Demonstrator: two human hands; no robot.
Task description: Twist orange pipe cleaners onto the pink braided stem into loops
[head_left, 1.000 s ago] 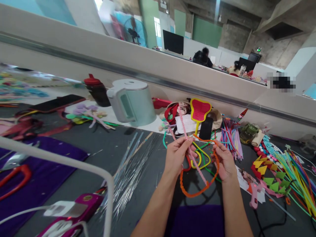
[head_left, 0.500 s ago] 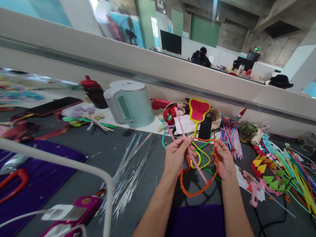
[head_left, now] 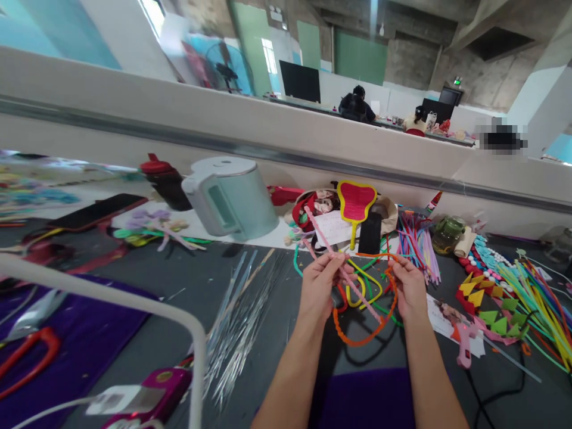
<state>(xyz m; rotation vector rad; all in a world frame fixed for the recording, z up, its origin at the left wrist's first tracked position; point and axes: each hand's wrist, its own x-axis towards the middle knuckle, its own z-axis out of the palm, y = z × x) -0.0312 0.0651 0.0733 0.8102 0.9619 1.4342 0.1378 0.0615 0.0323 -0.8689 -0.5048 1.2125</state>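
Note:
Pinched between the thumb and fingers of my left hand [head_left: 322, 283] is a twisted pink fuzzy stem [head_left: 319, 229], which runs on down to the lower right. The fingertips of my right hand [head_left: 407, 285] are closed on the side of an orange fuzzy loop [head_left: 357, 342]. The pink stem's lower end meets the loop at its lower right. Behind the hands, yellow, green and red fuzzy stems lie on the dark table [head_left: 179, 322]. A red and yellow heart-like piece [head_left: 356, 201] on a yellow stem leans further back.
A pale green kettle [head_left: 232, 199] and a dark bottle [head_left: 167, 185] stand left. Silver stems [head_left: 241, 328] lie left of my arms. A pink glue gun [head_left: 465, 344], colored stems [head_left: 540, 304] and a green jar [head_left: 448, 235] are right. Red-handled scissors [head_left: 49, 351] rest on purple cloth.
The camera view has shifted slightly. Both hands keep their hold, and the orange loop looks a little narrower, its bottom slightly higher and further right.

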